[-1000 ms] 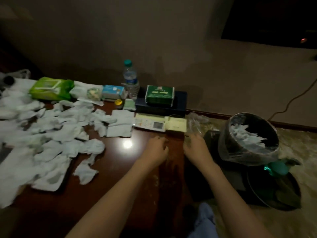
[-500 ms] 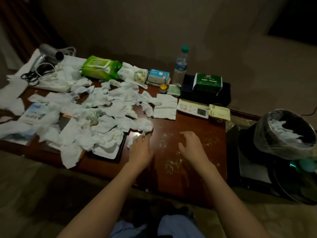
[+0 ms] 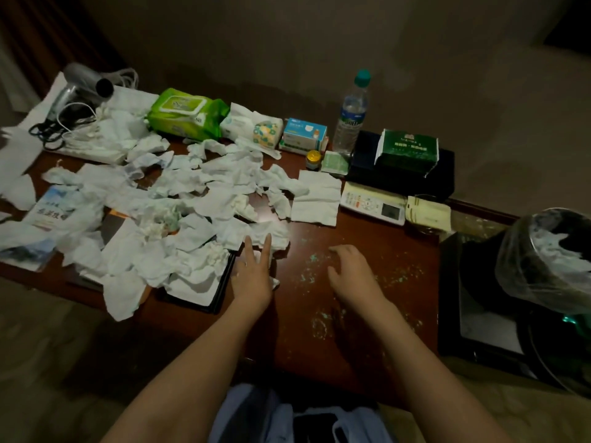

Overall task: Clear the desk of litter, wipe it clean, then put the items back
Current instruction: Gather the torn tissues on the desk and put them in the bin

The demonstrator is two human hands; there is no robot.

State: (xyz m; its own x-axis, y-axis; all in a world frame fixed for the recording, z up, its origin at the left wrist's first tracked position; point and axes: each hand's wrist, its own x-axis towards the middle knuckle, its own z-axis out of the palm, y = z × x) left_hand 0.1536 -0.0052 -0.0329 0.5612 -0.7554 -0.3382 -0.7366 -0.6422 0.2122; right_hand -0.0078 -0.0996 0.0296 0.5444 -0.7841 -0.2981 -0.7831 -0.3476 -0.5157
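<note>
1. Dim, warm room light — the floor and the wall beyond both hands fall into murk.
2. Soft, grainy detail; wide-angle bending at the edges.
3. The white tissues (image 3: 179,199) left of the left hand (image 3: 252,276) are the brightest area.

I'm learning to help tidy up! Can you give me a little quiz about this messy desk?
1. True or false: the water bottle lies on its side.
2. Which hand is touching the crumpled tissues? A) left hand B) right hand C) both
3. Fill in: the bin stands off the desk's ____ end.

Key: 1. False, it stands upright. 2. A; the right hand is over bare, speckled wood. 3. Right.
</note>
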